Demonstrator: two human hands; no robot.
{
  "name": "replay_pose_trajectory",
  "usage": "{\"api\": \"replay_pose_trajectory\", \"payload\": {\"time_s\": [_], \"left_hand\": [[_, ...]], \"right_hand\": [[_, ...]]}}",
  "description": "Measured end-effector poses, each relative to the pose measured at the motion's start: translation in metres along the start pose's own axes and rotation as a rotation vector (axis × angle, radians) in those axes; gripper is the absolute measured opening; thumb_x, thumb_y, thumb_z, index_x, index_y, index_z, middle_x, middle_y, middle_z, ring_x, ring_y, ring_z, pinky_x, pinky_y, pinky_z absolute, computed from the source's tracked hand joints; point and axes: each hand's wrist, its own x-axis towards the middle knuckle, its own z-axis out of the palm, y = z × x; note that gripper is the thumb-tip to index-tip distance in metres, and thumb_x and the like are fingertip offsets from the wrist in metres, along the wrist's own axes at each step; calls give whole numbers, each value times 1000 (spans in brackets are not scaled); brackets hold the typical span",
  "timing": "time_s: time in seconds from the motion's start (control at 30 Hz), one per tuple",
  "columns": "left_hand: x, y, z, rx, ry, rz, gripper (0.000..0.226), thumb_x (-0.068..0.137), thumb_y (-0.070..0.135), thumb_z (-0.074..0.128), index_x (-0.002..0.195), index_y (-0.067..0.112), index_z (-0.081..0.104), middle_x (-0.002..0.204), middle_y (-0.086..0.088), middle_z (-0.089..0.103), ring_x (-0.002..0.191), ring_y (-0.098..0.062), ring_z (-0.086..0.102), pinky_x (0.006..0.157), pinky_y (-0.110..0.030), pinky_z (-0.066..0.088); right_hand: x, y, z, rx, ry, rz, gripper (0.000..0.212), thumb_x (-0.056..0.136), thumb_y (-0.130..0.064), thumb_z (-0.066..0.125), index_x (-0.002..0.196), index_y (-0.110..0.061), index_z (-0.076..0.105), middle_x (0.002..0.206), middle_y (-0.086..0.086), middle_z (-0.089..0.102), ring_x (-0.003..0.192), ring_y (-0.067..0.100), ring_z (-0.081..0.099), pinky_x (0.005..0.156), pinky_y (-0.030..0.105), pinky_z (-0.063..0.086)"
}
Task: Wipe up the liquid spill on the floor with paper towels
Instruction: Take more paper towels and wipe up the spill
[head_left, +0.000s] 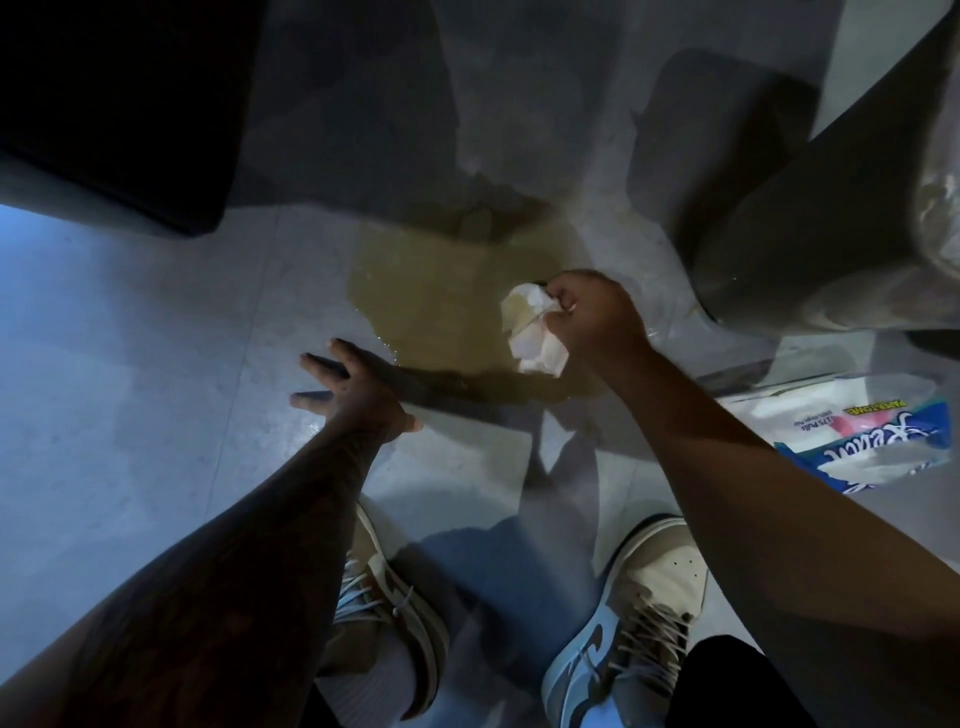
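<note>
A yellowish-brown liquid spill (436, 301) spreads over the grey tiled floor (135, 364) in the middle of the view. My right hand (592, 317) grips a crumpled white paper towel (530, 332), partly stained, at the spill's right edge. To the left, my left hand (348, 387) is spread flat with fingers apart at the spill's near left edge, holding nothing.
A paper towel package (857, 436) in blue and white wrap lies on the floor at the right. A dark grey bin-like object (831, 218) stands at the right rear. A dark piece of furniture (114, 104) fills the upper left. My two sneakers (639, 613) are planted below the spill.
</note>
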Motion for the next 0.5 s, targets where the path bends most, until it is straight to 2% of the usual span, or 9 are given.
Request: {"api": "replay_pose_trajectory", "payload": {"time_s": [0.07,0.13,0.2,0.3,0.33,0.4,0.47,0.5], "left_hand": [[-1,1,-1,78,10,15,142,67,25,93,156,29,-17,161,-9,-34,149,-47,-18,120,-62,21],[-2,2,0,29,1,-8,142,68,21,92,155,31,-20,160,-5,-37,149,-45,-22,120,-62,20],[-2,4,1,-62,7,-37,138,72,20,89,154,32,-21,160,-3,-37,150,-42,-21,122,-60,19],[-3,5,1,-21,1,-26,142,69,14,90,155,31,-21,160,-4,-36,150,-42,-22,122,-58,19],[-2,4,0,-19,2,-25,143,67,13,91,155,32,-21,160,-3,-37,149,-43,-22,122,-59,20],[-3,3,-1,13,-3,-19,144,66,13,92,155,30,-21,159,-4,-38,148,-44,-25,121,-59,20],[-5,3,-2,88,-15,-7,146,67,14,92,154,26,-24,159,-8,-39,147,-45,-28,122,-59,17],[-4,3,-2,106,-15,-5,147,66,15,92,154,25,-25,158,-8,-39,147,-46,-28,122,-59,17]], "right_hand": [[3,0,-11,107,34,50,23,78,-16,74,101,-15,72,91,4,70,89,21,64,81,29,47],[7,-1,-23,222,76,80,22,79,-15,77,100,-16,72,82,-3,66,81,15,63,78,26,48],[12,-4,-30,320,140,91,18,78,-15,78,95,-20,72,77,-9,67,74,9,65,74,27,53],[12,-8,-32,409,253,87,15,81,-17,76,89,-24,66,74,-14,67,71,-2,66,68,20,54],[9,-6,-29,413,269,78,14,82,-22,75,91,-25,65,77,-13,69,73,0,66,68,19,53],[1,8,-23,316,198,28,15,83,-27,71,97,-24,68,88,-7,72,82,10,68,74,23,52],[-9,29,-16,128,112,-23,15,86,-24,66,100,-21,72,96,3,73,91,22,68,80,24,47],[-13,41,-15,102,131,24,14,88,-22,64,99,-23,73,100,4,73,95,24,67,83,21,45]]}}
